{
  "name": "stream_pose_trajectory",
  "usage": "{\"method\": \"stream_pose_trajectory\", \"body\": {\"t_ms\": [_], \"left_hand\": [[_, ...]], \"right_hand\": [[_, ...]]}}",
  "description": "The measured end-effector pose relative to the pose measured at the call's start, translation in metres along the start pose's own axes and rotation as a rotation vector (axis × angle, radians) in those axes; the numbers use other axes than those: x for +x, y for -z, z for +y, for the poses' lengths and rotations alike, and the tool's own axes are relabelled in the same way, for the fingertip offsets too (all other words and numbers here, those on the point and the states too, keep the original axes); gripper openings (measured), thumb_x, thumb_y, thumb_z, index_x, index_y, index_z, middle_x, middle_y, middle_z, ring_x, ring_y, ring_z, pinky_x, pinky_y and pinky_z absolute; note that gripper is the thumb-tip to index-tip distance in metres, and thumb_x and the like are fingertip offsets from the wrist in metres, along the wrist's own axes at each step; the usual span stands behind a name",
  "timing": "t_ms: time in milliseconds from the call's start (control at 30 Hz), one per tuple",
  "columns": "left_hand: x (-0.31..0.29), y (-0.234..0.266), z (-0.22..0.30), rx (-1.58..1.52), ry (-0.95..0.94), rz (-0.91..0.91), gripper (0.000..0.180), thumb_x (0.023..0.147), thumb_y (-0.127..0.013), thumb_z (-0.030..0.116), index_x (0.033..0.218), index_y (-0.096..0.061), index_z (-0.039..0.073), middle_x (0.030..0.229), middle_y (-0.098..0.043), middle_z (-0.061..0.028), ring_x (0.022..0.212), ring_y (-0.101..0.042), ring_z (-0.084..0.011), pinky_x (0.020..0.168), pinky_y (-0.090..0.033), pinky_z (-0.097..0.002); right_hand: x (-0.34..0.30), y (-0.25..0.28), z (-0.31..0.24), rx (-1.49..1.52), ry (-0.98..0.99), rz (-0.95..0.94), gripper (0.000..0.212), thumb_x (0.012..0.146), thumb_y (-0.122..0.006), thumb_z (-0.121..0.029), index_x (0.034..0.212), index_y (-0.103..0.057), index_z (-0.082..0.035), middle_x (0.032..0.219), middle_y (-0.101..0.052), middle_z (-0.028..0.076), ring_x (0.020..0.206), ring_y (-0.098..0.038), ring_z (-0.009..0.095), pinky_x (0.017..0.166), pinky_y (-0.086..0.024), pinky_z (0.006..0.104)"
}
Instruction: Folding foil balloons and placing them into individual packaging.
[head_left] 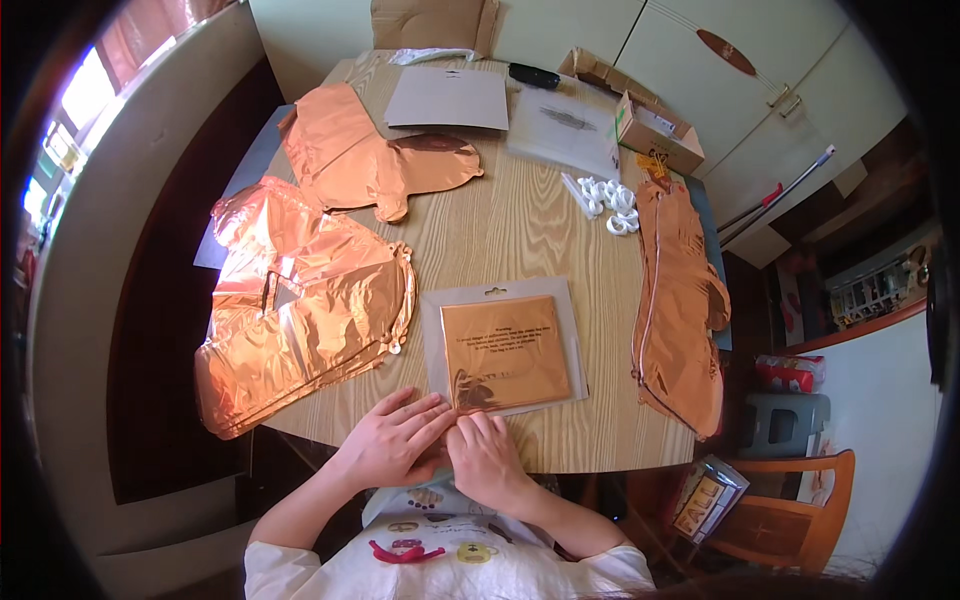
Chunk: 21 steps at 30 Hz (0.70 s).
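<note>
Hands: left hand (392,438) and right hand (487,455) together, fingertips pinching the lower edge of the foil packet (505,351).
Packet: flat at the bench (500,225) near edge, seemingly unopened.
Done: copper foil balloons (300,320) unpacked on both sides.
Room: bare wood beyond the packet; white clips (608,200) farther back.

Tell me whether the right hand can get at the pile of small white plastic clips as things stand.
Probably yes. The right hand rests at the near edge of the clear packet of copper foil; bare wooden table lies between it and the small white plastic clips, though it is a long stretch.
</note>
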<state>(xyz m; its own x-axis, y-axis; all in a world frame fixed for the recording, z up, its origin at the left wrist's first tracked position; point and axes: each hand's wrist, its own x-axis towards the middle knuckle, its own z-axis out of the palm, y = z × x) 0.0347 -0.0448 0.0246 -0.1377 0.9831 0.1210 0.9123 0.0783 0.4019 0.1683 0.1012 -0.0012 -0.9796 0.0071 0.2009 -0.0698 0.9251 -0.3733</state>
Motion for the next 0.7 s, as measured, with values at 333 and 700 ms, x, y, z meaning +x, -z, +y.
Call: {"method": "stream_pose_trajectory", "body": {"t_ms": [333,700], "left_hand": [[-0.006,-0.006,-0.001,0.062,-0.065,0.024,0.06,0.078,-0.072,0.037,0.129,-0.058,0.008,0.128,-0.06,-0.0088,0.127,-0.053,-0.0257,0.11,-0.037,-0.0491],[-0.021,-0.009,-0.001,0.067,-0.089,0.102,0.047,0.073,-0.078,0.022,0.117,-0.066,0.01,0.119,-0.063,-0.0051,0.121,-0.057,-0.0238,0.105,-0.043,-0.0472]], "right_hand": [[-0.046,0.055,0.051,1.243,-0.268,0.593,0.006,0.101,-0.046,-0.01,0.096,-0.049,-0.007,0.099,-0.054,0.009,0.107,-0.053,0.03,0.105,-0.038,0.0481],[-0.142,0.142,0.11,-0.185,-0.318,0.46,0.035,0.084,-0.074,-0.033,0.106,-0.063,-0.008,0.097,-0.064,0.009,0.082,-0.061,0.023,0.073,-0.049,0.0335]]}}
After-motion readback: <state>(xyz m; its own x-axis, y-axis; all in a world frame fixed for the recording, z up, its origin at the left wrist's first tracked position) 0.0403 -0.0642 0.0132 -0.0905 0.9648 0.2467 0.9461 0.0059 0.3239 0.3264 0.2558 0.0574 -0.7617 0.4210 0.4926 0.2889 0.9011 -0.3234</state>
